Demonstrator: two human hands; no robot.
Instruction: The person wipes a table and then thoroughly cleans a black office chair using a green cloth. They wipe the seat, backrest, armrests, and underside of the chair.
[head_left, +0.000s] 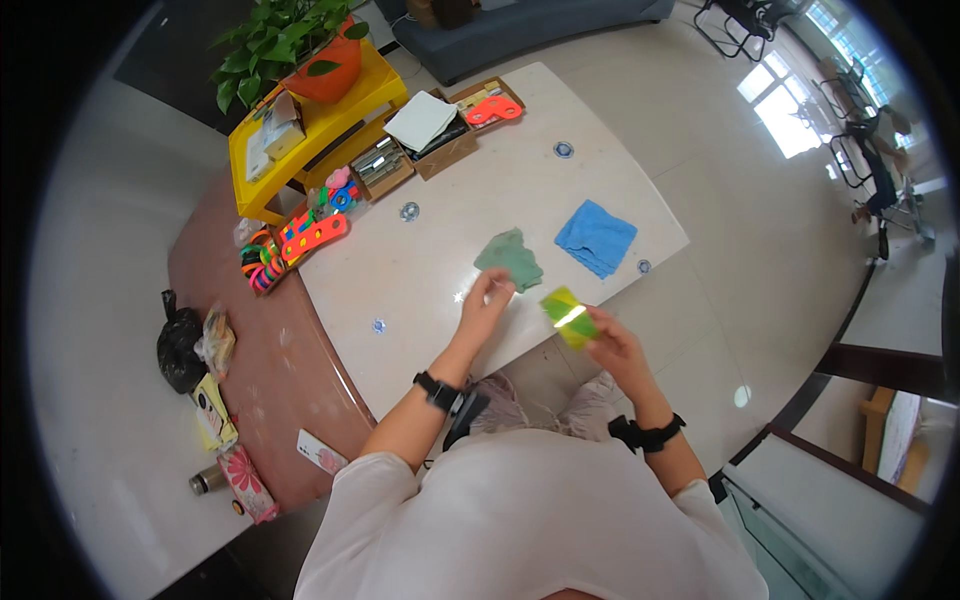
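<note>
My right hand (619, 346) holds a shiny yellow-green rectangular piece, perhaps a packet or plastic sheet (568, 319), by its right side near the table's front edge. A bright streak of light reflects off it. My left hand (484, 304) is at the lower edge of a crumpled green cloth (510, 259), fingers curled and blurred. Whether it grips or only overlaps the cloth is unclear. To the right of the green cloth, a folded blue cloth (597, 238) lies flat on the white table (435, 262).
Along the table's far left side stand cardboard boxes of metal pieces (379, 161), white cloths (421, 120) and colourful toys (304, 232). Behind them is a yellow stand (247, 191) with a potted plant (326, 71). A phone (321, 451) lies on the brown table (281, 375) at left.
</note>
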